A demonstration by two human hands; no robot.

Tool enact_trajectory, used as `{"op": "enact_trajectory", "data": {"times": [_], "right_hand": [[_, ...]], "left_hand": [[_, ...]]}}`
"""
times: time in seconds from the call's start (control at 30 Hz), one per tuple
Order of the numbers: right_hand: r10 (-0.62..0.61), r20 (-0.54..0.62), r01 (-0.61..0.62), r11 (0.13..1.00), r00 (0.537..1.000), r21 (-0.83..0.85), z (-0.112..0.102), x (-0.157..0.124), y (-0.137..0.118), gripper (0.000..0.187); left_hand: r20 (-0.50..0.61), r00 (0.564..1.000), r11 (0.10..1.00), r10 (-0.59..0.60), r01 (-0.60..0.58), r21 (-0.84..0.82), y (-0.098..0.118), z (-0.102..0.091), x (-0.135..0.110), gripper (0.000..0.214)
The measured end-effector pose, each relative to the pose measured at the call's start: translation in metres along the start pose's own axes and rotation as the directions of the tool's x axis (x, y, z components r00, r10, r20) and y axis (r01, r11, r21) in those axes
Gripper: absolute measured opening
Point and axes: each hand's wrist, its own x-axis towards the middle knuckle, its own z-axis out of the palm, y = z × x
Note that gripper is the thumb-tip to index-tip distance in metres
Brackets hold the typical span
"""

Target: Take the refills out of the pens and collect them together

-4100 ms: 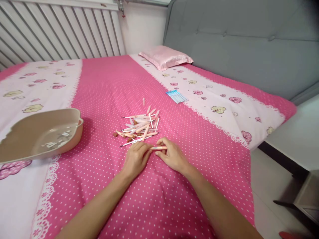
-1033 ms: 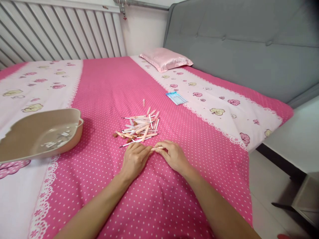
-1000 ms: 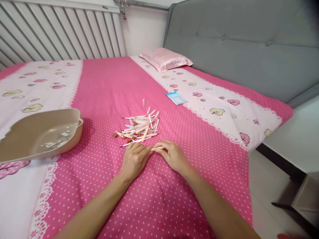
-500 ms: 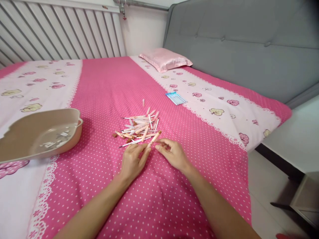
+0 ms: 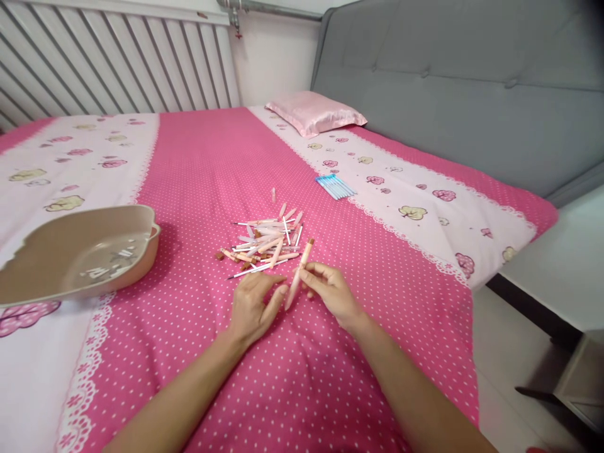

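Far L: white radiator (image 5: 117,63). Nearer, on pink dotted bedspread (image 5: 302,396): beige basin (image 5: 61,251) w/ small white and grey pcs (image 5: 125,253) inside. Then left hand (image 5: 252,305): thumb and index apart, close to lower end of peach-and-pink pen (image 5: 306,253); contact not possible to tell. Just beyond: loose pile of pens and pen parts (image 5: 268,239), incl. brown bits (image 5: 219,255). Pen betw. both hands, tilted, brown end far, pale end near; clamped by thumb and fingers of right hand (image 5: 330,292). Farther: pink satin pillow (image 5: 315,113); nearer than pillow, row of thin blue-white sticks (image 5: 335,187). Far R: grey padded headboard (image 5: 448,107).
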Motion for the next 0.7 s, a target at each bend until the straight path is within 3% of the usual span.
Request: {"op": "enact_trajectory", "data": {"times": [0.07, 0.17, 0.3, 0.47, 0.7], "right_hand": [[0.025, -0.037, -0.023, 0.999, 0.999, 0.048, -0.002, 0.000, 0.000, 0.027], [0.050, -0.088, -0.044, 0.997, 0.995, 0.064, -0.004, 0.001, -0.002, 0.031], [0.083, -0.091, -0.078, 0.995, 0.992, 0.056, -0.003, 0.001, -0.004, 0.034], [0.125, -0.050, -0.122, 0.991, 0.991, 0.061, -0.001, 0.000, -0.004, 0.035], [0.157, -0.003, -0.157, 0.985, 0.988, 0.071, 0.000, -0.001, -0.004, 0.037]], "left_hand": [[-0.073, 0.995, 0.995, -0.074, 0.078, 0.057, -0.008, -0.003, 0.001, 0.023], [-0.210, 0.952, 0.949, -0.221, 0.260, 0.180, -0.029, -0.010, 0.003, 0.023], [-0.170, 0.908, 0.837, -0.383, 0.419, 0.351, -0.056, -0.017, 0.003, 0.023], [-0.048, 0.930, 0.877, -0.365, 0.360, 0.318, -0.070, -0.013, 0.001, 0.024], [0.001, 0.960, 0.911, -0.279, 0.264, 0.317, -0.073, -0.008, -0.001, 0.034]]}}
